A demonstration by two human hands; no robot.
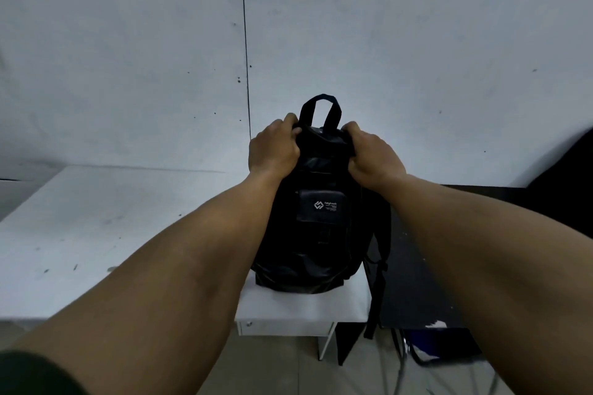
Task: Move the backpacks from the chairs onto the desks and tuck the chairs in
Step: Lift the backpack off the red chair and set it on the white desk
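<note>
White desk [96, 234] spans the left and centre, its far edge against a pale grey wall [128, 42] with a vertical seam. Desk surface scuffed, with small dark marks.

Left hand [274, 146]: grip curled over the top left corner of the black backpack [317, 234], fingers wrapped into the fabric beside the carry loop [321, 109]. Dark sleeve [32, 375] at lower left corner of view.

Backpack stands upright on the desk, at its right end near the front edge, base resting on the surface. Front pocket carries a small white logo; text too small to read. Carry loop stands up between the two hands. One shoulder strap [377, 292] hangs down past the right edge of the desk.

Right hand [372, 154]: grip holding the top right corner of the backpack, fingers curled round the fabric.

Right of the desk: a dark surface [433, 266] adjoining it, and below that a metal chair frame [407, 353], partly hidden.
</note>
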